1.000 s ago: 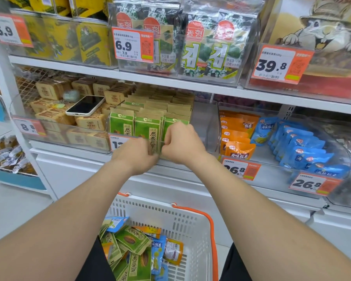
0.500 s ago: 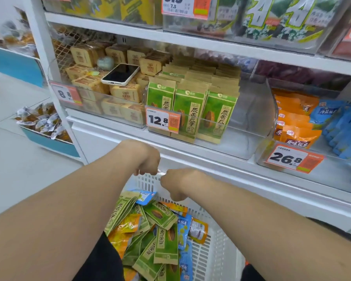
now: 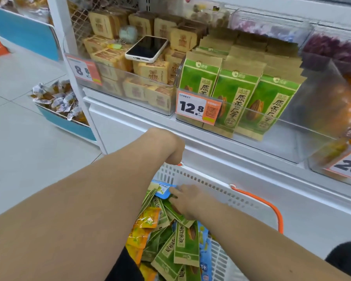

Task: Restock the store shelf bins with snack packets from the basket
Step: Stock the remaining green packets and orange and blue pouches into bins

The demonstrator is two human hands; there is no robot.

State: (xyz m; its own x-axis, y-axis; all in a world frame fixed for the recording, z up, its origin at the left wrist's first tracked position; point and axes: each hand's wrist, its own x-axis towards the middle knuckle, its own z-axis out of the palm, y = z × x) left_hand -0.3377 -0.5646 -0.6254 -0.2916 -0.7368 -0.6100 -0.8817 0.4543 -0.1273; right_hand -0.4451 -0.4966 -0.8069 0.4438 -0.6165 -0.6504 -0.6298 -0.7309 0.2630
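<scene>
In basket (image 3: 211, 186), right fingers (image 3: 174, 192) flat on packets (image 3: 185, 244)

Single head-worn wide-angle view. Camera sits above and behind white basket (image 3: 203, 179), faces forward and down. Close range: basket at lower centre. Clear shelf bin (image 3: 292, 134) above and beyond basket; floor tiles (image 3: 28, 138) left of basket.

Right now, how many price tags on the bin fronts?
3: 8.8 tag on the left bin, 12.8 tag on the green-packet bin, a 26 tag cut off at the right edge. More may sit out of frame.
</scene>
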